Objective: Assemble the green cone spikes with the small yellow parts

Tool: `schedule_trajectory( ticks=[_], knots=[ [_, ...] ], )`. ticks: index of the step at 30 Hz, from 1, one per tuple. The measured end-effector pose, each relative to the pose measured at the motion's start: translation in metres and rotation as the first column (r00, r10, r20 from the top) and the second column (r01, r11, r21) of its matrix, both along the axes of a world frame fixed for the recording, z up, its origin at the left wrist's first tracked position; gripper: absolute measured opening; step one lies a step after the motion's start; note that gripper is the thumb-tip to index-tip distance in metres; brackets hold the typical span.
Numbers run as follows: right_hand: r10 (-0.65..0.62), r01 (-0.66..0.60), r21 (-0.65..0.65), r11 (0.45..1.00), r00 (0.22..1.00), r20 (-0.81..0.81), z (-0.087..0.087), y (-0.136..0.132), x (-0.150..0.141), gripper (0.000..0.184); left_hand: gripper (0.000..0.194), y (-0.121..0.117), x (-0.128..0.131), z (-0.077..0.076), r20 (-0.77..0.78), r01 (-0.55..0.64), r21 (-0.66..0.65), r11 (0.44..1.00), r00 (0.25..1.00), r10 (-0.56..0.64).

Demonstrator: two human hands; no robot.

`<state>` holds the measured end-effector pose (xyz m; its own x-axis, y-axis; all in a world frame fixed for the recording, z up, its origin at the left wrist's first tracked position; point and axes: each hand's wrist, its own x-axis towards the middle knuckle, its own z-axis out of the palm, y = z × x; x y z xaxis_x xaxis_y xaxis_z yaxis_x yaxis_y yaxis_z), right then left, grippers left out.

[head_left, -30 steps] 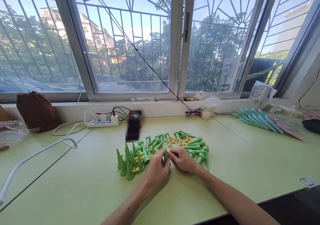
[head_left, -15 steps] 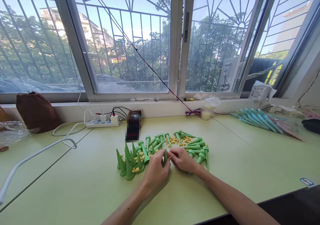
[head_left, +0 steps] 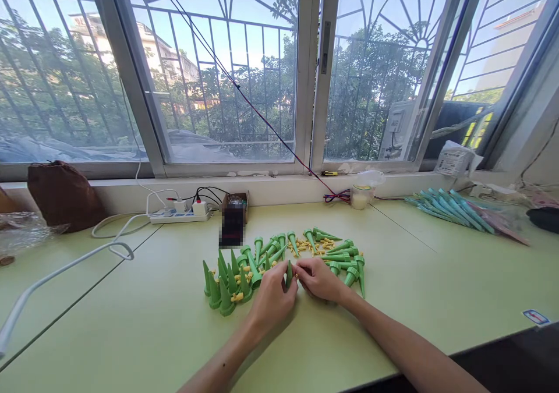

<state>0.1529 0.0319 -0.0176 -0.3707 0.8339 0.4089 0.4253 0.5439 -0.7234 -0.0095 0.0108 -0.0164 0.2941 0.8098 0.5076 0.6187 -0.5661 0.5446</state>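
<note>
My left hand (head_left: 275,295) is closed around a green plastic cone-shaped spike (head_left: 289,272), its tip pointing up. Fingertips of my right hand (head_left: 322,279) pinch a small yellow plastic valve (head_left: 297,275) right beside that spike; whether the two touch is hard to see. To the left, several green spikes (head_left: 226,301) stand tip-up, some with yellow valves (head_left: 237,297) at their sides. More green spikes (head_left: 345,258) with ribbed caps lie in an arc behind and right of my hands. Loose yellow valves (head_left: 301,248) are scattered among them.
Along the wall are a power strip (head_left: 179,215) with cables, a small dark box (head_left: 232,224), a clear tub (head_left: 361,197) and a brown bag (head_left: 63,198). A white cable (head_left: 56,271) arches over the left side. Blue packets (head_left: 458,209) lie at the right.
</note>
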Motion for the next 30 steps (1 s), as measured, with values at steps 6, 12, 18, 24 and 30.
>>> schedule_trajectory(
  ticks=[6,12,18,24,30],
  knots=[
    [0.0,0.0,-0.003,1.0,1.0,-0.004,-0.001,0.0001,0.0004,0.038,0.018,0.0001,0.0005,-0.0004,-0.005,0.002,0.002,1.0,1.0,-0.002],
    [0.001,-0.001,-0.002,1.0,1.0,-0.004,-0.0023,0.0,0.0002,0.038,0.016,0.0002,0.0006,-0.0006,0.007,-0.003,0.014,1.0,1.0,0.003],
    [0.004,-0.004,0.005,1.0,1.0,0.003,-0.0014,0.0001,0.0,0.038,0.017,-0.0002,0.0003,-0.0004,0.003,0.0,0.014,1.0,1.0,0.0],
    [0.009,-0.009,0.002,1.0,1.0,0.008,-0.0004,-0.0003,0.0005,0.039,0.017,-0.0002,0.0003,-0.0017,0.001,-0.003,0.007,1.0,1.0,0.003],
    [0.005,-0.005,0.008,1.0,0.999,0.032,-0.0009,-0.0008,0.0005,0.037,0.013,-0.0002,0.0,-0.0015,0.006,0.019,-0.022,1.0,1.0,-0.019]
  ],
)
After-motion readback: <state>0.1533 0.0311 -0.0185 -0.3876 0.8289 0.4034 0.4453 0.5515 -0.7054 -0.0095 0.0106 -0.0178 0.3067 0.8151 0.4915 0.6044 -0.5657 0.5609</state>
